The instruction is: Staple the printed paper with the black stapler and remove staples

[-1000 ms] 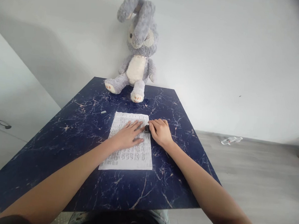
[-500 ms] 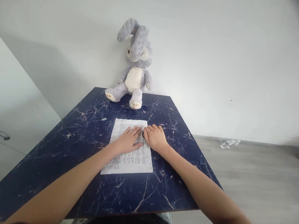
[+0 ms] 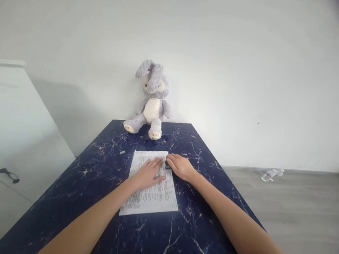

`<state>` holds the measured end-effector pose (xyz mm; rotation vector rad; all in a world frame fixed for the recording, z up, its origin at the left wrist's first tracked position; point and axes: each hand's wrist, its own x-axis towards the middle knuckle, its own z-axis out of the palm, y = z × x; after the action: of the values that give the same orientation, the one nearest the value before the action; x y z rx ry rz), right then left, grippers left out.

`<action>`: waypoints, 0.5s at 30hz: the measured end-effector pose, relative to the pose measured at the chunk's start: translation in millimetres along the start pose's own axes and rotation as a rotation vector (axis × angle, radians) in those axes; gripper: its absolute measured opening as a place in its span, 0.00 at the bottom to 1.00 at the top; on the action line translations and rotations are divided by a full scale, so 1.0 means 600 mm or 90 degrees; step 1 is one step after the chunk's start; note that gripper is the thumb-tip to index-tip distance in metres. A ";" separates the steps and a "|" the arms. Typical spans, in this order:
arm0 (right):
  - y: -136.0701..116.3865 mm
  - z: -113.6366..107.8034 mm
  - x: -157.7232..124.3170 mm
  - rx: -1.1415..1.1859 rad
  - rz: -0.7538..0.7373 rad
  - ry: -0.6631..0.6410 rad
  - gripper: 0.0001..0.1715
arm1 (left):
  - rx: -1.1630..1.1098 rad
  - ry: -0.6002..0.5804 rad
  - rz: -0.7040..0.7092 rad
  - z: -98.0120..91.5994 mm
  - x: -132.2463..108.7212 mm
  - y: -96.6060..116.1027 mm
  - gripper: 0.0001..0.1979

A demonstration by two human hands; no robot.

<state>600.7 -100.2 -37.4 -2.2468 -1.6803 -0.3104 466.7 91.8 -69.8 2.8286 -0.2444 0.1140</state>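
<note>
Left hand [image 3: 147, 175] on paper [image 3: 156, 203], black object [image 3: 167, 165] in right [image 3: 182, 167], tabletop [image 3: 92, 176] around edges

Ok so pretty plain kit here: left hand [image 3: 149, 176] and right hand [image 3: 182, 168] are both bare, fingers kinda slim, nails too blurry to make out. Forearms [image 3: 95, 216] are bare as well, smooth-looking, skinny at the wrists [image 3: 134, 183] and getting chunkier toward the elbows.
</note>
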 end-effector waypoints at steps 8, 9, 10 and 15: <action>0.099 -0.024 -0.028 0.122 -0.057 -0.027 0.20 | 0.028 0.007 -0.009 0.007 -0.003 -0.012 0.41; 0.106 -0.022 -0.028 0.117 -0.019 -0.011 0.19 | 0.032 0.009 -0.004 0.007 -0.003 -0.013 0.41; 0.113 -0.020 -0.028 0.119 0.020 0.005 0.18 | 0.035 0.009 -0.002 0.007 -0.003 -0.014 0.41; 0.140 -0.022 -0.030 0.325 0.099 -0.001 0.23 | 0.049 0.009 -0.003 -0.001 -0.003 -0.006 0.38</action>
<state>676.3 -142.9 -42.1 -1.9683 -1.3766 0.1462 465.4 95.6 -70.7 2.9032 -0.2343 0.1462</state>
